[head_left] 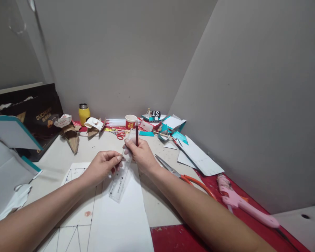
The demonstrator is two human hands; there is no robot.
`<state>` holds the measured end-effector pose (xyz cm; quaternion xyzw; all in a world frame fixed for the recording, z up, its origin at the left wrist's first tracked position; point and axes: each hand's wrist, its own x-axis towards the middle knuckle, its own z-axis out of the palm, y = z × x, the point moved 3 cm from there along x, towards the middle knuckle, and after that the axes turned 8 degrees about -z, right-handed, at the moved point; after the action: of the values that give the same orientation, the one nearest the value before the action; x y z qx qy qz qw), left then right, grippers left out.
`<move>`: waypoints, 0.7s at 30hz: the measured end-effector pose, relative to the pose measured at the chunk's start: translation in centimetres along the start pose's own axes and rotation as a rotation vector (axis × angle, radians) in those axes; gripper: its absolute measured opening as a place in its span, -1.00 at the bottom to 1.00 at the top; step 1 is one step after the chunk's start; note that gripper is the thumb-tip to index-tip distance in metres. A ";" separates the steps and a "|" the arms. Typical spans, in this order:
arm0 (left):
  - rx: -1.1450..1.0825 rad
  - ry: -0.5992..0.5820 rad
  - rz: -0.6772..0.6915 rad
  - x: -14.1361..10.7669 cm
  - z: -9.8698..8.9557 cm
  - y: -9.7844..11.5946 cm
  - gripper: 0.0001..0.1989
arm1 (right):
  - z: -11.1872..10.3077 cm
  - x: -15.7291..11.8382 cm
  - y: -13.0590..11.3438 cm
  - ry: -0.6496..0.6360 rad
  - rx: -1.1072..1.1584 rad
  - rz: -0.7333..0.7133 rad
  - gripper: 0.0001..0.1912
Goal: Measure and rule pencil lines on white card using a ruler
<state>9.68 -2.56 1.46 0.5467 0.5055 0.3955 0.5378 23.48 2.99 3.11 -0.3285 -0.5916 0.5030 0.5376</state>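
Note:
My right hand (140,152) is closed round a clear plastic ruler (120,185) and a dark pencil (137,134), whose tip points up. The ruler slants over a blank white sheet (126,224). Left of it, my left hand (106,164) has thumb and forefinger pinched together at the ruler's edge; whether they grip it or something small is hard to make out. Beneath my left forearm lies paper with drawn black lines (76,225), including triangles and a reddish spot. Scissors with orange handles (183,176) rest beside my right forearm.
A pink glue gun (248,206) lies on the red cloth (170,238) at right. Cardboard pieces (201,155), a paper cup (131,121), red-handled scissors (120,135) and a yellow bottle (84,113) stand or lie farther back. A dark box (42,122) leans at left.

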 end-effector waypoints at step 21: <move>-0.095 -0.004 -0.052 -0.4 0.9 -0.7 -0.80 | 0.3 0.0 0.2 -0.039 0.054 0.055 -0.60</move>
<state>10.42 -3.17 0.74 0.5081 0.4991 0.4038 0.5742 23.17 2.98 2.92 -0.3201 -0.5788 0.5400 0.5205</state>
